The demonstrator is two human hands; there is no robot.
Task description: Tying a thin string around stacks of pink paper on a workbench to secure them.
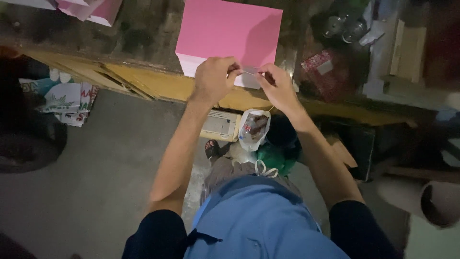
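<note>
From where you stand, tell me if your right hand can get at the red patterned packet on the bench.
Probably yes. The right hand is at the pink paper bag's near edge, and the red patterned packet lies just beyond it on the bench with nothing between; the thin string it pinches would need releasing.

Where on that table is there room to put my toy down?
The dark tabletop is bare between the pink paper bag under both hands and the pink bags at the far left corner. The right side is crowded: a red patterned packet, shiny metal pieces and boards.
</note>
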